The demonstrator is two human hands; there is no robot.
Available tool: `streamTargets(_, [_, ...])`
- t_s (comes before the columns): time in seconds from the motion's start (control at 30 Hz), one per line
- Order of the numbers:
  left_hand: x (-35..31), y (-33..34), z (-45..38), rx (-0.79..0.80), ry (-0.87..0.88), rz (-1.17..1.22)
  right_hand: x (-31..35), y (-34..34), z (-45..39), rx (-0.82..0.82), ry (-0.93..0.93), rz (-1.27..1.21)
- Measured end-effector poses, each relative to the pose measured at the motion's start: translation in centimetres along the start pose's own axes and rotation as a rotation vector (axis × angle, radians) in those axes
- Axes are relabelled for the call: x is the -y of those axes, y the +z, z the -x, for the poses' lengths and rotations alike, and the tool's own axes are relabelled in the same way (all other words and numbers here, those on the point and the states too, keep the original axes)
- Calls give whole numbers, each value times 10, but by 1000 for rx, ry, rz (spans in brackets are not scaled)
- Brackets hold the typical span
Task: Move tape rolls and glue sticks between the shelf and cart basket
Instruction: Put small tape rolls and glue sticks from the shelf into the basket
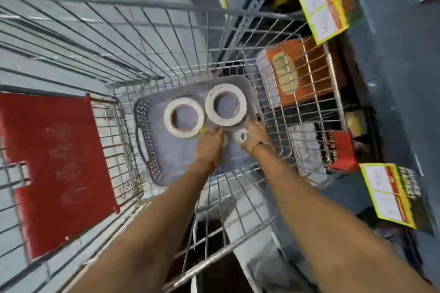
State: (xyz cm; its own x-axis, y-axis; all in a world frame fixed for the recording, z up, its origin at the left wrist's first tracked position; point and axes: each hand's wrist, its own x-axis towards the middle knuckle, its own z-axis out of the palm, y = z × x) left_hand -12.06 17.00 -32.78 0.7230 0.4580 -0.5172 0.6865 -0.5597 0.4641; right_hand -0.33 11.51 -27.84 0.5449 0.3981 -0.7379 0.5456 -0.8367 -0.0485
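Two hands in grey basket (152, 126), left hand (210, 141) fingertips touching large tape roll (225, 104), right hand (253, 135) pinching small tape roll (242, 136)

Grey basket (142, 126) with two large tape rolls (183, 117) inside.

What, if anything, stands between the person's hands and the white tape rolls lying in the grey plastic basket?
Nothing visible. The left hand reaches the larger white tape roll; the right hand is at the small white tape roll. The other large roll lies uncovered in the grey perforated basket.
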Motion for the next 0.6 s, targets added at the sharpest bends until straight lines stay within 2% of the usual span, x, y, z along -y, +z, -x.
streamTargets(0.23, [13,22,-9,-41,-6,176,8,26,-21,-146,15,42])
streamTargets(0.6, [14,28,-8,-71,-48,185,9,35,-23,-132,50,57])
